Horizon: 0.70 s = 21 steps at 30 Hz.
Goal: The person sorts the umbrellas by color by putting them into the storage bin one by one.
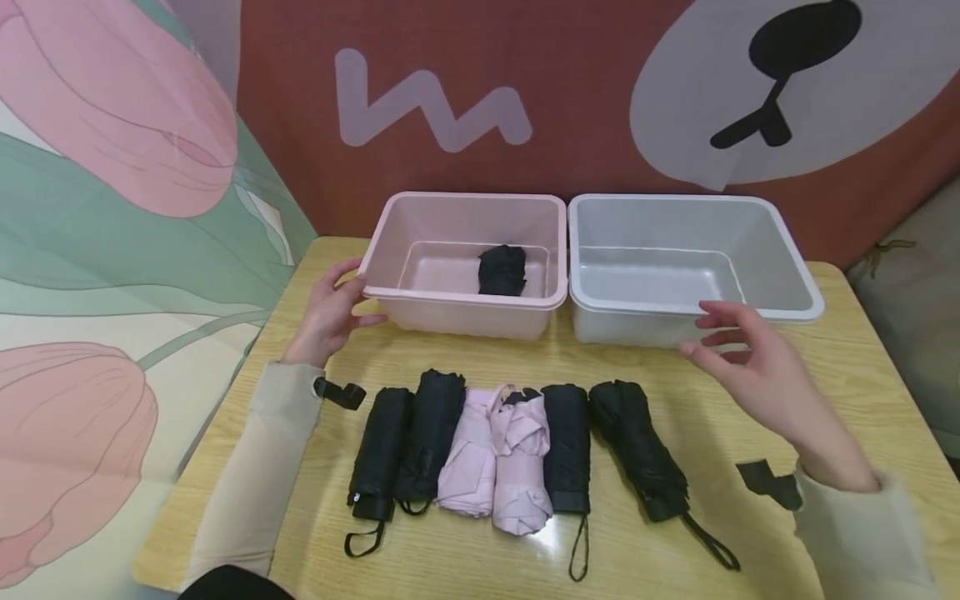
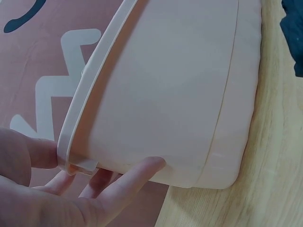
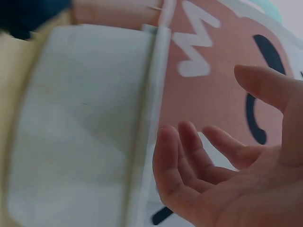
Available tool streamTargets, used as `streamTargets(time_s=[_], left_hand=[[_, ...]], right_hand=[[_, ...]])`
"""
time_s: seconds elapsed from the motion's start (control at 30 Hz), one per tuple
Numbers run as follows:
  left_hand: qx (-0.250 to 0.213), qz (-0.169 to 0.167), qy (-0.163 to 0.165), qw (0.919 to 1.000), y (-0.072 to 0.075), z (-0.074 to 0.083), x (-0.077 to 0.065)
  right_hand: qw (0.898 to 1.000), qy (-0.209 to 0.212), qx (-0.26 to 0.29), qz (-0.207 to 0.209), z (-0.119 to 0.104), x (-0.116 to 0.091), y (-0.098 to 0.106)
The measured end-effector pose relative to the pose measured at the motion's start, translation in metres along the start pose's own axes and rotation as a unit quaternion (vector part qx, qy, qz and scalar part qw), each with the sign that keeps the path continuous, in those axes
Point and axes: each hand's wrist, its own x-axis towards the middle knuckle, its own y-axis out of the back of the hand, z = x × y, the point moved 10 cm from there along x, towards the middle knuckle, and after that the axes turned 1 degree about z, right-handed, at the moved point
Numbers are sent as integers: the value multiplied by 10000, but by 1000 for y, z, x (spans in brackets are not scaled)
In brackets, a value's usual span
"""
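Note:
My left hand (image 1: 327, 312) grips the left front corner of a pink plastic bin (image 1: 468, 317). In the left wrist view its thumb (image 2: 137, 177) lies against the bin's wall, other fingers at the rim. A black bundle (image 1: 502, 271), perhaps a folded umbrella, lies inside that bin. Near the front rim of a pale grey bin (image 1: 630, 327), my right hand (image 1: 757, 367) hovers with loosely bent fingers and nothing in them. Folded umbrellas lie in front: black ones (image 1: 381, 454) (image 1: 431, 437) at left, two pink ones (image 1: 468, 458) (image 1: 521, 475) mid-row, black ones (image 1: 567, 450) (image 1: 637, 450) at right.
Both bins stand side by side at the back of the wooden table (image 1: 645, 558). Behind them hangs a printed brown cloth (image 1: 577, 100), and a flower-patterned one (image 1: 97, 250) is at the left. Wrist loops trail from some black umbrellas.

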Motion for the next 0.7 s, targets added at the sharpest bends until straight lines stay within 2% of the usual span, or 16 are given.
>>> streamTargets(time_s=[0.17, 0.4, 0.7], left_hand=[[-2, 24, -7, 10000, 0, 0, 0], [36, 4, 46, 10000, 0, 0, -2], [8, -15, 69, 10000, 0, 0, -2]], right_hand=[[9992, -17, -153, -357, 20, -16, -26], [9891, -292, -373, -1394, 36, -36, -74], [9766, -519, -701, -1968, 47, -52, -106]])
